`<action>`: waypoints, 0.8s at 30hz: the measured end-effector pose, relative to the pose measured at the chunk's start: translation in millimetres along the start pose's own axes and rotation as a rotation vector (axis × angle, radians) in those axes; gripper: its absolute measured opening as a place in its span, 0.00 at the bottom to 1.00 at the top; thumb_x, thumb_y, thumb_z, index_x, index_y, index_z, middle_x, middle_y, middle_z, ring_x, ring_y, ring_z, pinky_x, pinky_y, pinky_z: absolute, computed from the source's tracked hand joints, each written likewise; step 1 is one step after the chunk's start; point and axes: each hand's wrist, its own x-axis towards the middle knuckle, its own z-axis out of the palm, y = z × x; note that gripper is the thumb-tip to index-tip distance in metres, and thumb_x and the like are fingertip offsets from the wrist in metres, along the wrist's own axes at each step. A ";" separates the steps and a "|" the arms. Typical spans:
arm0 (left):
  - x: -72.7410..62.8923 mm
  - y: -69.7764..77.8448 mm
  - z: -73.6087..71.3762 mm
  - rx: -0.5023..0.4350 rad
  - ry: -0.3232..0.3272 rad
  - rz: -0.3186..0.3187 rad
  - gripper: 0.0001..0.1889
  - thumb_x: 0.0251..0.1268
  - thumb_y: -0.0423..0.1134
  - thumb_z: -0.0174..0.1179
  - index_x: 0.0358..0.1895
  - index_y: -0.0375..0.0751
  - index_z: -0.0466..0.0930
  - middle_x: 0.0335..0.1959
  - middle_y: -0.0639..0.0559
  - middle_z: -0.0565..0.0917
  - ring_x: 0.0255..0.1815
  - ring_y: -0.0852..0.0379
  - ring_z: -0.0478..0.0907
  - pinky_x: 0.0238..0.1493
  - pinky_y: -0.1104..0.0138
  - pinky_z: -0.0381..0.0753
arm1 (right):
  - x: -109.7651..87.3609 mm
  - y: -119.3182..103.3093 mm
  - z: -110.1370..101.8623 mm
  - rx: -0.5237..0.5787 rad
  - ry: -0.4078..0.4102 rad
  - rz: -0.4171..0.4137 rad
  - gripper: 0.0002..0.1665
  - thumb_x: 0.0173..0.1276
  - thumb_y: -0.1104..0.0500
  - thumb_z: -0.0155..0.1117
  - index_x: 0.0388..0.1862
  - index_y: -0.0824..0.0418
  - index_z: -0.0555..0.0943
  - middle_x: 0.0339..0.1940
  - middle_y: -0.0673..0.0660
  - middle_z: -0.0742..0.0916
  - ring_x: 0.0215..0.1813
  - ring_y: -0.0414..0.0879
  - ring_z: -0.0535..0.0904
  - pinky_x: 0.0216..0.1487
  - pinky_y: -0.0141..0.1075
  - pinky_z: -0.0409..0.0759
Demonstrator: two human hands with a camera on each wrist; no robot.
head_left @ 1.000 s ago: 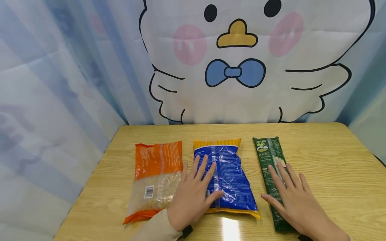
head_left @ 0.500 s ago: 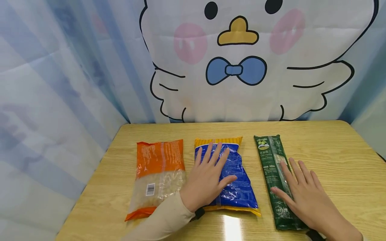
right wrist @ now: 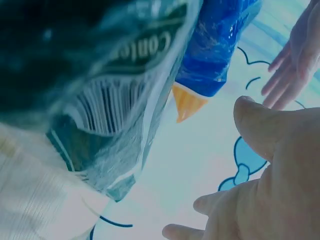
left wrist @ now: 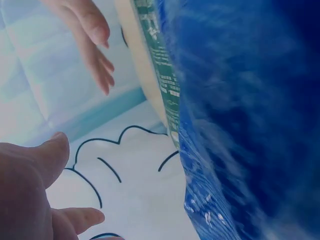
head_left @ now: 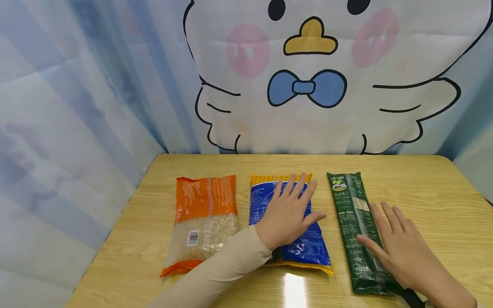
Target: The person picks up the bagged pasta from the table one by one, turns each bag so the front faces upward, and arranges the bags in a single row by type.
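L hand & R hand well apart, fingers straight, holding nothing | L above blue bag, mid; R above green pack, right | orange bag left | all flat on tbl, spaced, prob. for easy reach

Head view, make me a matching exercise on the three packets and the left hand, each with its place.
1 green packet
2 left hand
3 orange packet
4 blue packet

A left end of the row
B middle of the row
C over the blue packet
D right end of the row

Pairs: 1-D, 2-C, 3-A, 4-B
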 end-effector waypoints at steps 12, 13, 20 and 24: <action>47.4 17.5 7.3 -0.072 -0.040 -0.022 0.38 0.76 0.66 0.36 0.81 0.52 0.46 0.81 0.49 0.51 0.81 0.49 0.50 0.79 0.56 0.55 | 5.0 12.3 -9.4 0.099 -0.026 0.034 0.56 0.76 0.38 0.53 0.80 0.67 0.34 0.74 0.84 0.51 0.67 0.85 0.52 0.59 0.77 0.56; 50.9 19.4 7.7 -0.078 -0.040 -0.023 0.38 0.76 0.66 0.37 0.81 0.52 0.47 0.81 0.48 0.53 0.81 0.50 0.51 0.79 0.57 0.56 | 5.5 13.2 -9.9 0.110 -0.030 0.042 0.57 0.76 0.38 0.53 0.80 0.67 0.34 0.74 0.84 0.51 0.66 0.85 0.52 0.59 0.77 0.55; 68.1 28.5 10.8 -0.152 -0.055 -0.052 0.36 0.76 0.64 0.40 0.80 0.53 0.50 0.79 0.50 0.57 0.79 0.55 0.55 0.78 0.65 0.57 | 9.9 19.2 -11.2 0.187 -0.058 0.066 0.56 0.77 0.39 0.52 0.80 0.69 0.33 0.73 0.85 0.49 0.68 0.85 0.48 0.57 0.79 0.53; 75.2 29.7 14.5 -0.246 -0.048 -0.072 0.34 0.76 0.63 0.43 0.79 0.55 0.52 0.78 0.49 0.59 0.77 0.54 0.59 0.74 0.63 0.65 | 12.2 21.1 -10.4 0.211 -0.064 0.071 0.56 0.77 0.39 0.52 0.79 0.71 0.34 0.72 0.86 0.51 0.68 0.85 0.48 0.58 0.78 0.52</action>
